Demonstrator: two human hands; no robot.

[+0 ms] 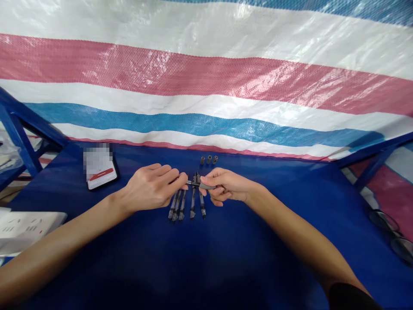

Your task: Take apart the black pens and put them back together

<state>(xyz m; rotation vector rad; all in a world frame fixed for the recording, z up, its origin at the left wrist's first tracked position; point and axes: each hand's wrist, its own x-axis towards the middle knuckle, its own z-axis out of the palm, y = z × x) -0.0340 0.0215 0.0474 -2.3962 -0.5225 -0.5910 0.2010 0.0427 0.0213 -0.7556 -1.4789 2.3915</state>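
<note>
Between my two hands, held level, is a slim black pen with a grey sleeve-like piece at its right end. My left hand is closed round the left end, which its fingers hide. With thumb and fingers, my right hand pinches the grey piece. Below them several slim pens with clear and dark barrels lie side by side on the blue table; my hands partly cover their upper ends. Three short grey hollow sleeves stand or lean just behind the hands.
A phone lies at the back left. A white power strip sits at the left edge, and eyeglasses lie at the right edge. Striped plastic sheeting hangs behind the table, between blue frame bars.
</note>
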